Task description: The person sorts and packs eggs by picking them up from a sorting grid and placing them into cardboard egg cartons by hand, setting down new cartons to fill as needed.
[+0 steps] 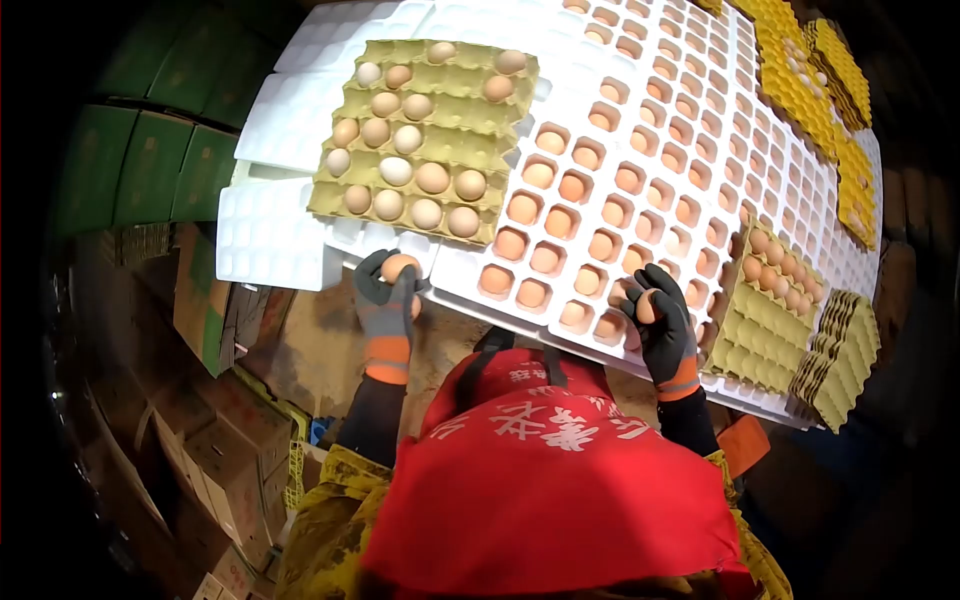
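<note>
My left hand (pixel 378 312), in a dark glove with an orange cuff, is closed around a brown egg (pixel 400 266) near the front edge of the white foam egg tray (pixel 470 312). A second egg (pixel 415 307) shows at its palm side. My right hand (pixel 672 340), gloved alike, grips another brown egg (pixel 646 306) just above the foam tray's front cells. Many of these cells hold single eggs. Above my left hand lies a tilted pulp egg tray (pixel 462 118), partly filled. Beside my right hand rests another pulp tray (pixel 755 342) with eggs in its far rows.
White foam pieces (pixel 275 240) lie at the left. A stack of pulp trays (pixel 838 365) stands at the right front corner, and yellow trays (pixel 790 50) line the far right. Green boxes (pixel 150 165) and cardboard boxes (pixel 225 460) are stacked on the left.
</note>
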`<move>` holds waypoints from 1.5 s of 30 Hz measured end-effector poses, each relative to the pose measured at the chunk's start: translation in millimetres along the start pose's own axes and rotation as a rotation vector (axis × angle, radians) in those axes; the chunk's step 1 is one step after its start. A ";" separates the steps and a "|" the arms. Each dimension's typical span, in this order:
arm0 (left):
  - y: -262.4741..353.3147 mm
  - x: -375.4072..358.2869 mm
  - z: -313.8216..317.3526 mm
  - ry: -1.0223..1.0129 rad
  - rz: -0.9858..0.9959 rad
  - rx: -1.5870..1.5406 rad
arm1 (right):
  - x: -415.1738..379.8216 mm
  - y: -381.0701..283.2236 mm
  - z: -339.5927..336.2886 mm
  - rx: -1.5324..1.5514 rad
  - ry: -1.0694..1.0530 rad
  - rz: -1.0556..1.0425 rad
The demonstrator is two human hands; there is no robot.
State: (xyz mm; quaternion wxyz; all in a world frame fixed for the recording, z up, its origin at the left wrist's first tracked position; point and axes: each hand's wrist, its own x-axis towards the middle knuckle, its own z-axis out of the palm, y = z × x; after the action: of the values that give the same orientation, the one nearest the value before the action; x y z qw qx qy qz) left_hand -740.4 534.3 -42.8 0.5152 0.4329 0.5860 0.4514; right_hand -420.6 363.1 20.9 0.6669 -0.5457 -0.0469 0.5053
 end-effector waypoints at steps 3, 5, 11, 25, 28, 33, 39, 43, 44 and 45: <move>-3.8 8.6 15.1 -0.082 0.435 0.305 | 4.4 10.5 11.9 -0.327 -0.187 -0.106; 23.6 10.1 14.6 -0.085 0.510 0.632 | 3.8 16.0 35.9 -0.289 -0.152 0.005; 18.1 40.9 -11.1 -0.194 0.697 0.857 | 4.3 64.6 111.3 -0.569 -0.437 -0.197; -36.7 62.5 13.3 0.288 0.567 0.270 | 26.4 98.4 141.2 -1.239 -0.727 -1.000; -14.3 42.6 4.4 0.229 0.612 0.412 | 21.9 93.5 155.1 -1.276 -0.732 -0.966; 4.6 30.3 -15.0 -0.135 0.750 0.975 | 34.4 120.6 173.1 -1.352 -0.687 -0.919; 10.8 49.2 -12.5 -0.243 0.896 1.225 | 27.5 127.2 144.9 -1.388 -0.738 -0.843; 22.0 35.5 -8.4 -0.330 0.847 1.066 | -4.5 71.6 109.6 -1.273 -0.676 -0.734; 20.7 33.2 -6.6 -0.345 0.863 1.022 | -9.5 66.2 95.1 -1.310 -0.632 -0.698; 13.4 34.0 -7.0 -0.336 0.816 1.050 | -11.4 59.1 81.0 -1.273 -0.636 -0.634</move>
State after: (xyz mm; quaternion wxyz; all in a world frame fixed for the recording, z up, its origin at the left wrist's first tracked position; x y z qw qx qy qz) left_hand -749.9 569.7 -36.6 0.1098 0.8755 0.4295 0.1922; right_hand -512.7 403.6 13.0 0.2922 -0.6128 -0.6708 0.2985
